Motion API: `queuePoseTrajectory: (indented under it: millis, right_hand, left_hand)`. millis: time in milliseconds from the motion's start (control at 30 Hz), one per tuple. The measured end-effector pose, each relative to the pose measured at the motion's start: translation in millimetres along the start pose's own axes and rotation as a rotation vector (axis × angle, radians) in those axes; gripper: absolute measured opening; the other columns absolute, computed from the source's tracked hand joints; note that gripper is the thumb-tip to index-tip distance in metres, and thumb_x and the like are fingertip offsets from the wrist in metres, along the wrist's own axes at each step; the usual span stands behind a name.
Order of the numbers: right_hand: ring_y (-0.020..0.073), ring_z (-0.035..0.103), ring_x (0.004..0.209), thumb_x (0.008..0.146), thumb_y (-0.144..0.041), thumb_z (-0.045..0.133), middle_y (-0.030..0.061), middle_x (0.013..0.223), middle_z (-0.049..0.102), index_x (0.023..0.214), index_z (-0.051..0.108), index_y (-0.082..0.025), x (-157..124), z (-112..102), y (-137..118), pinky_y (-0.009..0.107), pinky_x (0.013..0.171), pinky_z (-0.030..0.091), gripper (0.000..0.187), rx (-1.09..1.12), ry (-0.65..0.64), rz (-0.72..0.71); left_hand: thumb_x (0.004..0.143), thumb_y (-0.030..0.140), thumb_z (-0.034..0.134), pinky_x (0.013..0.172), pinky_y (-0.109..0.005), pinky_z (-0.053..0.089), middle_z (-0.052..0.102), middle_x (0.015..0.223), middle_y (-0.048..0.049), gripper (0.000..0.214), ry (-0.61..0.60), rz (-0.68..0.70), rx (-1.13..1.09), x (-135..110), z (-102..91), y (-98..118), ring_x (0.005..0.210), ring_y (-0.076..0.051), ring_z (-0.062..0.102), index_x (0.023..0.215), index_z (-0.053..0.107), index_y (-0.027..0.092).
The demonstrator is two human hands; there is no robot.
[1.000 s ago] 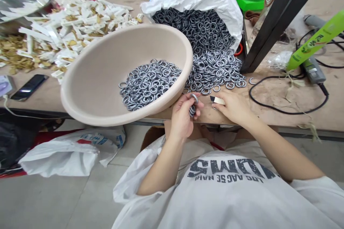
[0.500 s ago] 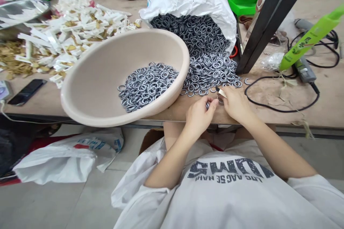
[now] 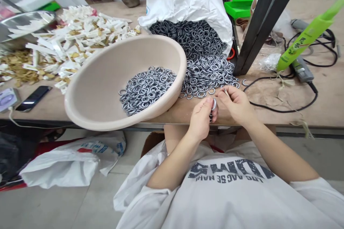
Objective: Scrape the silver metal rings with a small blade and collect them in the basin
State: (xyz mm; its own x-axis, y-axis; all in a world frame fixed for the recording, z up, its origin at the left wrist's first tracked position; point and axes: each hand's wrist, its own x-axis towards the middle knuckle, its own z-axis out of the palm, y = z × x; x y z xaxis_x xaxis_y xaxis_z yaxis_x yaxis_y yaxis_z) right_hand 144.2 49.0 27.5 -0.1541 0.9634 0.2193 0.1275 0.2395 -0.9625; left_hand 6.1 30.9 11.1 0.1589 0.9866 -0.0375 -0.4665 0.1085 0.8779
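My left hand [image 3: 201, 118] is closed on a small stack of grey metal rings [image 3: 213, 106] at the table's front edge. My right hand [image 3: 236, 104] touches it from the right, pinching a small pale tool whose tip [image 3: 225, 91] shows above the fingers. Loose metal rings [image 3: 208, 71] lie in a heap just beyond my hands, spilling from a white sack [image 3: 185, 0]. A beige basin [image 3: 91, 89] tilted over the table edge to the left holds more rings [image 3: 146, 87].
White and tan paper strips [image 3: 67, 39] cover the table's left part, with a black phone [image 3: 33, 97] near the edge. A black slanted post [image 3: 260, 18], a green bottle [image 3: 309, 35], a power tool and black cable [image 3: 285, 109] lie right. White bags [image 3: 61, 162] are on the floor.
My left hand moved right from beside the basin to meet my right hand. The right hand lifted off the table and now works at the rings held in the left.
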Motion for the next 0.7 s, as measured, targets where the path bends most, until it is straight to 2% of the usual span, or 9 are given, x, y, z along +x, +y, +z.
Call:
queuePoseTrajectory:
  millis: [167,433,500,567,633,700]
  right_hand:
    - [0.0155,0.049,0.069,0.103,-0.04,0.046,0.0007,0.074,0.053,0.077,0.053,-0.022,-17.3,-5.2,-8.4,0.032,0.066,0.034,0.033,-0.4,-0.131,-0.263]
    - [0.0141,0.044,0.064,0.103,-0.036,0.046,-0.0015,0.069,0.045,0.071,0.044,-0.022,-21.5,-7.9,-10.7,0.031,0.062,0.029,0.035,-0.436,-0.216,-0.311]
    - [0.0138,0.045,0.064,0.104,-0.038,0.045,-0.0018,0.068,0.046,0.07,0.044,-0.022,-17.2,-11.8,-4.8,0.03,0.062,0.029,0.037,-0.424,-0.223,-0.292]
    - [0.0142,0.047,0.065,0.104,-0.044,0.044,-0.0015,0.067,0.049,0.071,0.046,-0.022,-7.2,-17.9,4.2,0.03,0.062,0.03,0.04,-0.438,-0.141,-0.206]
    - [0.0159,0.051,0.067,0.105,-0.049,0.039,-0.0005,0.068,0.054,0.075,0.051,-0.021,8.1,-24.5,13.0,0.029,0.063,0.032,0.042,-0.486,0.023,-0.091]
    - [0.0186,0.057,0.075,0.104,-0.05,0.04,0.0021,0.077,0.061,0.081,0.058,-0.021,24.8,-27.9,18.9,0.03,0.066,0.034,0.042,-0.651,0.031,-0.05]
  left_hand:
    - [0.087,0.059,0.067,0.046,-0.02,0.033,0.043,0.061,0.0032,0.047,0.093,-0.02,0.027,-0.3,-1.1,1.5,0.052,-0.008,0.038,0.069,0.049,0.019]
    - [0.09,0.058,0.064,0.049,-0.021,0.032,0.044,0.062,0.0038,0.045,0.009,0.0,0.084,-0.7,-5.9,-3.9,0.053,-0.008,0.037,0.072,0.049,0.019]
    - [0.091,0.059,0.061,0.049,-0.022,0.032,0.043,0.061,0.0039,0.046,-0.031,-0.008,0.107,-3.0,-5.8,-5.2,0.053,-0.009,0.037,0.071,0.048,0.019]
    - [0.094,0.058,0.057,0.05,-0.024,0.032,0.042,0.06,0.0036,0.046,-0.093,0.008,0.155,-9.3,-5.8,0.7,0.052,-0.009,0.037,0.069,0.047,0.019]
    - [0.098,0.054,0.051,0.051,-0.026,0.032,0.042,0.058,0.0027,0.046,-0.124,0.09,0.251,-18.8,-8.2,19.1,0.052,-0.01,0.039,0.067,0.047,0.02]
    - [0.1,0.05,0.048,0.053,-0.028,0.035,0.047,0.06,0.0014,0.044,-0.056,0.282,0.426,-27.6,-14.9,50.4,0.053,-0.012,0.042,0.067,0.049,0.021]
